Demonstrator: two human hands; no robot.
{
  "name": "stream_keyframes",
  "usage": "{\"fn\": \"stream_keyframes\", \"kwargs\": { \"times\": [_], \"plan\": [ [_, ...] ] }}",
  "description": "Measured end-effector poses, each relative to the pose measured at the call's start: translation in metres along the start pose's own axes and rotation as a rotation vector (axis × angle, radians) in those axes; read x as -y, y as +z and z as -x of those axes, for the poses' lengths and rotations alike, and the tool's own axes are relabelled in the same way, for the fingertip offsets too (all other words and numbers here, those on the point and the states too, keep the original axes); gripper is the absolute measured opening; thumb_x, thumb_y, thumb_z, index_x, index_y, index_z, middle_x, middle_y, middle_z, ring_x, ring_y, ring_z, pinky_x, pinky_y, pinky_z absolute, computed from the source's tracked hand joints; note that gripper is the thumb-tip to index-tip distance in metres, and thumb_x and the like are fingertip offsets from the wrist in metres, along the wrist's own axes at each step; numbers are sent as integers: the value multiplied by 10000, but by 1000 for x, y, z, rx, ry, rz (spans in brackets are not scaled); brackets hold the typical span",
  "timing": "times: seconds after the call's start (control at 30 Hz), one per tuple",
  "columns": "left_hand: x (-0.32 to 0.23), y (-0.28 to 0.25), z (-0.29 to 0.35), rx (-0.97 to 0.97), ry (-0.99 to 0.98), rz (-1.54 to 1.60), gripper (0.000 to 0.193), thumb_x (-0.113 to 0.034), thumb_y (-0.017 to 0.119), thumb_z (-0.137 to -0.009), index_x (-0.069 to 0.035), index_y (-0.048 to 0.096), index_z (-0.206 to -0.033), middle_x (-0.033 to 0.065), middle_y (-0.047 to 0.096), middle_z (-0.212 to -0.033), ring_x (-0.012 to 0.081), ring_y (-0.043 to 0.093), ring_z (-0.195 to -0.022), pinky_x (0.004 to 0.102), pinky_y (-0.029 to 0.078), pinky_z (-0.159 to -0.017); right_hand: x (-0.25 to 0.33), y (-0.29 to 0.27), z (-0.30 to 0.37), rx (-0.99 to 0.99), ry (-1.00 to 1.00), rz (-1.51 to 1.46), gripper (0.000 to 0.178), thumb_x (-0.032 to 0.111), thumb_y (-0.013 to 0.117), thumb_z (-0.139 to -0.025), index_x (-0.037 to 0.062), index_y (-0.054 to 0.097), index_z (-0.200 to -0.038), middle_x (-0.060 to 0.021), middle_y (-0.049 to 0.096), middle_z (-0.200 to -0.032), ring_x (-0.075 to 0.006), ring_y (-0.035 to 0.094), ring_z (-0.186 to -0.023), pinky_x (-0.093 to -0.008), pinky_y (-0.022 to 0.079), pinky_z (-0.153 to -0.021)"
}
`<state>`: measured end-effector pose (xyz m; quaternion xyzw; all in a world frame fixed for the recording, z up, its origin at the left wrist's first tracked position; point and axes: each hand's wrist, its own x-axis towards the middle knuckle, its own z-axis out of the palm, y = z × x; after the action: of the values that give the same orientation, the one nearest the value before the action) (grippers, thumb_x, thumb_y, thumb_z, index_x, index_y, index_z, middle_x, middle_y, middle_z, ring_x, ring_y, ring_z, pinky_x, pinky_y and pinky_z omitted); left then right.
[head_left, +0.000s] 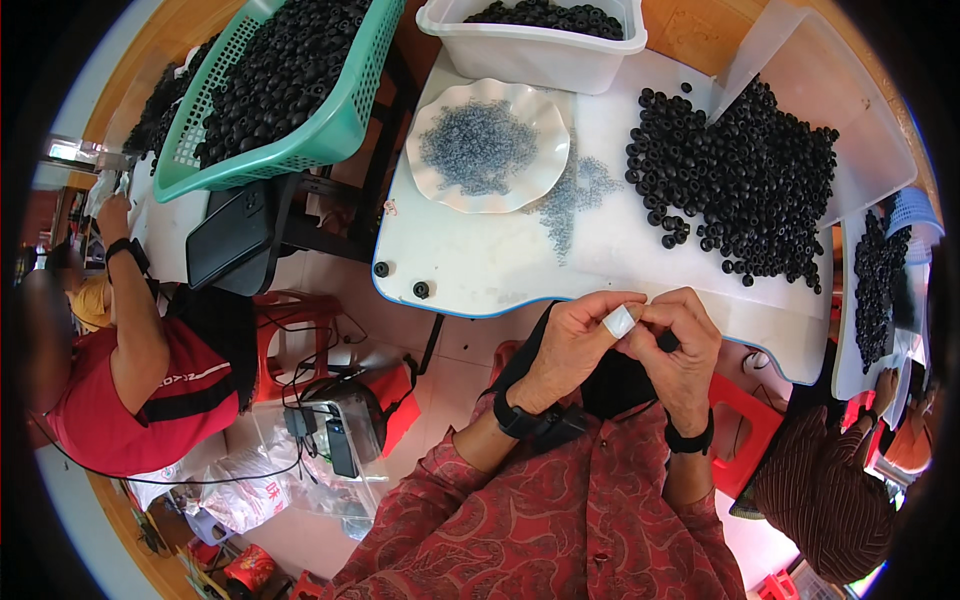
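Note:
My left hand (573,340) and my right hand (682,350) meet just off the table's near edge, fingers pinched together. Wrapped on a fingertip, or held between the hands, is a small white piece like tape (619,321); I cannot tell which. A dark patch shows inside the curl of my right fingers, either a black part or the dark cloth behind. Whatever the fingertips grip is hidden. Beyond the hands lies a large heap of small black round parts with holes (745,190). Left of it, a scalloped white plate (425,180) bears small clear grey rings (478,148).
More grey rings (575,195) lie beside the plate. Two black parts (421,289) sit near the table's left corner. A white tub (540,62) and a tipped clear bin (850,120) stand behind. A green basket (285,150) of black parts is left. Co-workers sit on both sides.

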<state>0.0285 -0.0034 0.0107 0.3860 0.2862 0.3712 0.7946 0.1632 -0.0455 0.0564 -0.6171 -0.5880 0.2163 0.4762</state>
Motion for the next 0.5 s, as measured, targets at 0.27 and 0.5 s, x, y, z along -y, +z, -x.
{"fn": "stream_keyframes", "kwargs": {
  "times": [0.27, 0.5],
  "plan": [
    [6, -2, -1, 11, -18, 32, 258, -148, 572, -968, 27, 635, -1146, 52, 675, -957, 94, 622, -832, 230, 537, -735, 3, -1, -1, 45, 27, 29, 176, -74, 697, -732, 15, 682, -883, -38, 575, -828, -84, 586, -642, -214, 473, -545],
    [2, -7, -3, 79, -4, 486, 195, -127, 583, -949, 20, 631, -1068, 153, 656, -1022, 180, 660, -804, 292, 574, -700, 12, -4, 4, -32, 48, -220, 244, -89, 643, -784, 4, 668, -1008, -55, 575, -926, -92, 555, -730, -225, 460, -655]
  ]
}}
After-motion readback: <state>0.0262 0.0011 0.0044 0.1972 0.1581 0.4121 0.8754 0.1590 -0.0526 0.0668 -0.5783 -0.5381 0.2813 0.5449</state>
